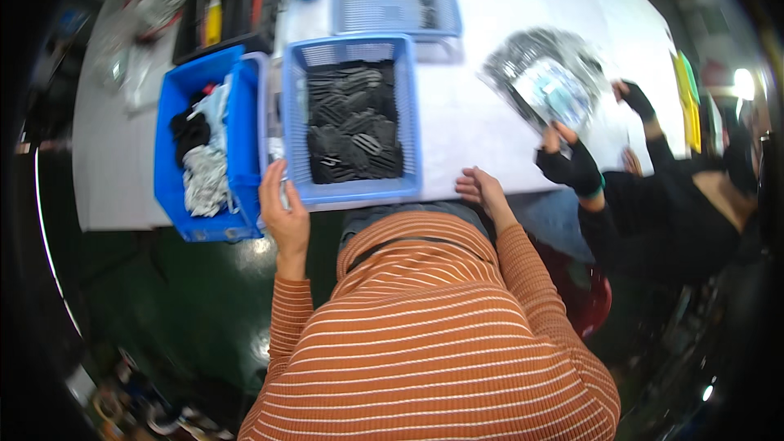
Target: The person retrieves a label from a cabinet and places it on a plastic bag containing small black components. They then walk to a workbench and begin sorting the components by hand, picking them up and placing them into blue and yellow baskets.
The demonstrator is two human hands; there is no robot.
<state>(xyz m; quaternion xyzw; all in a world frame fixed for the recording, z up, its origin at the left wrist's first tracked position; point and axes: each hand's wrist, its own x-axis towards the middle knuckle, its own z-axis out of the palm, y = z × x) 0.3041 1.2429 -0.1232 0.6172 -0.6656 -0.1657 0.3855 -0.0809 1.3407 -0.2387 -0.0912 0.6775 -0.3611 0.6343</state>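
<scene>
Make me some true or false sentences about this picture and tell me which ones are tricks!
1. The light blue basket in front of the person holds black pieces. True.
2. The person's right hand is inside that basket. False: it is outside, to the right of the basket.
3. The co-worker's black glove leaves fingertips bare. True.
4. The bright blue bin stands to the right of that basket. False: it stands to the left.
5. The person's orange sleeve has pale stripes. True.
</scene>
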